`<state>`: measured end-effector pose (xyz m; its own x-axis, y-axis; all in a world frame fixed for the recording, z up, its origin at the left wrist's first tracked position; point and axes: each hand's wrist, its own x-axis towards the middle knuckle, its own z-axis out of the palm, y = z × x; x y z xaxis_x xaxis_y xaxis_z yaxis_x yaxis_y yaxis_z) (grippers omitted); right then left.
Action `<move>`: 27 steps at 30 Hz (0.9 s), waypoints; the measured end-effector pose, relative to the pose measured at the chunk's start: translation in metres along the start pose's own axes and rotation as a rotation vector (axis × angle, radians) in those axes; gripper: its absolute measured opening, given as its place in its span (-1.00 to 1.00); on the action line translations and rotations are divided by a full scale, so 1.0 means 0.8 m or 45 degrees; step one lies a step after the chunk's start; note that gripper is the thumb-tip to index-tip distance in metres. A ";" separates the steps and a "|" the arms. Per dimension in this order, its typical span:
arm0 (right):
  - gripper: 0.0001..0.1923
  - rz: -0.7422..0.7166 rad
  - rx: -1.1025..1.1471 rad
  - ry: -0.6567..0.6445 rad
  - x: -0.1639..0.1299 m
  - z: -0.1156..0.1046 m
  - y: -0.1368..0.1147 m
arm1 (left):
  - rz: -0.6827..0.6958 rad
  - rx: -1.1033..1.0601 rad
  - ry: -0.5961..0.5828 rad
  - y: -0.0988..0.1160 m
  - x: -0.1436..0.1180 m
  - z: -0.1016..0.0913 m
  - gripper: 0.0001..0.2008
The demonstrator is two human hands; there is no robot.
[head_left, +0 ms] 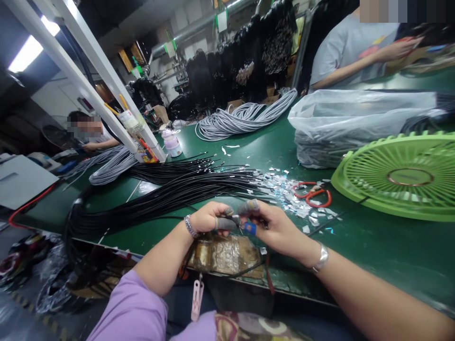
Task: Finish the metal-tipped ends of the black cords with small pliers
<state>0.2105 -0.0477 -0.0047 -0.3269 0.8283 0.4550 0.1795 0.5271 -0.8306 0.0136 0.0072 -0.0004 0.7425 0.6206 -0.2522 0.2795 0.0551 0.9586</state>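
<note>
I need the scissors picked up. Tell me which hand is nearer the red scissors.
Right. The right hand sits just below-left of the red scissors; the left hand is farther left.

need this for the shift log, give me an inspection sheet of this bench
surface: green table, worn front edge
job's things: thin black wire end pinched between both hands
clutter: foil scraps, red scissors, green fan, plastic bag, small bottle
grippers: left hand and right hand, taped fingertips, closed on the wire end
cables: black wire bundle; grey cable coils
surroundings: two other people at the table, hanging black bundles behind
</note>
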 end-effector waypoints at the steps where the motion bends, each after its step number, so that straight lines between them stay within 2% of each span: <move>1: -0.93 0.040 0.066 -0.053 0.001 -0.001 0.000 | 0.011 0.040 0.005 0.001 -0.001 0.000 -0.48; 6: -0.79 0.345 0.347 -0.262 0.004 -0.003 0.004 | 0.233 0.348 -0.049 0.004 -0.002 0.004 -0.58; 9: -0.74 0.465 0.405 -0.312 0.004 -0.003 0.007 | 0.337 0.518 -0.068 0.006 -0.001 0.005 -0.63; 17: -0.68 0.602 0.746 -0.357 0.008 -0.007 0.017 | 0.427 0.531 -0.049 0.007 0.000 0.002 -0.59; 22: -0.66 0.685 0.752 -0.337 0.009 -0.004 0.019 | 0.415 0.574 -0.067 0.005 0.001 0.003 -0.60; 27: -0.74 0.722 0.598 -0.279 0.008 0.000 0.015 | 0.420 0.682 -0.026 0.000 0.002 0.004 -0.71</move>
<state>0.2108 -0.0358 -0.0116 -0.4877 0.8654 -0.1149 -0.0223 -0.1440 -0.9893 0.0164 0.0058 -0.0009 0.8518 0.5225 0.0380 0.2957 -0.5395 0.7884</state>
